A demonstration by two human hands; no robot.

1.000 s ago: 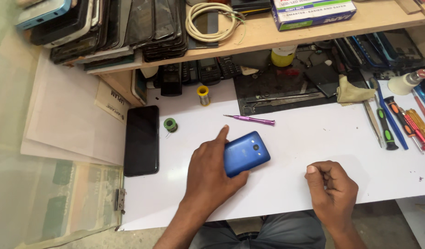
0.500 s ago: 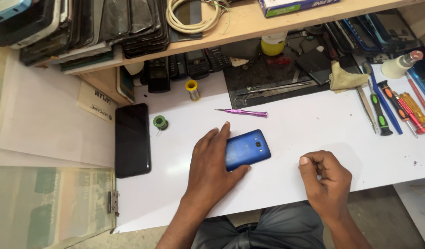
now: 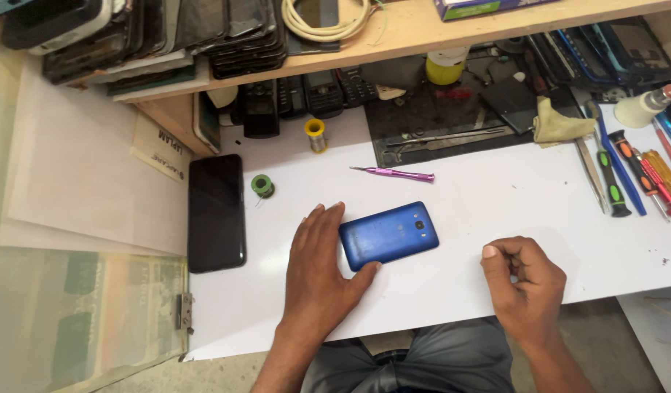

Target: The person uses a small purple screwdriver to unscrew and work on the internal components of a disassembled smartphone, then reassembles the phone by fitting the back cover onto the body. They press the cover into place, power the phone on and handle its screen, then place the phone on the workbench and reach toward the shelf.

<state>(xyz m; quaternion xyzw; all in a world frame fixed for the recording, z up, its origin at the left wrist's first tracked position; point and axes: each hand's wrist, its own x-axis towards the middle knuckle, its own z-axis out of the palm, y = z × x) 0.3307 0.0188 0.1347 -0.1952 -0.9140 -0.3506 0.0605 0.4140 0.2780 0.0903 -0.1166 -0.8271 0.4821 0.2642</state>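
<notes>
Shelf (image 3: 452,29) at 12 o'clock: stacked phones (image 3: 168,36), cable coil (image 3: 324,18). Left hand (image 3: 317,273) flat, released, thumb touching blue phone (image 3: 388,234). Right hand (image 3: 525,284) clenched, apparently empty, on desk (image 3: 495,196).

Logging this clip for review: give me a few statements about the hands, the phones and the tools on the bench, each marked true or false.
1. The left hand touches the blue phone. True.
2. The blue phone lies screen up. False: its back, with the camera lens, faces up.
3. The right hand holds the purple screwdriver. False: the screwdriver lies alone on the table.
4. A black phone lies left of the left hand. True.
</notes>
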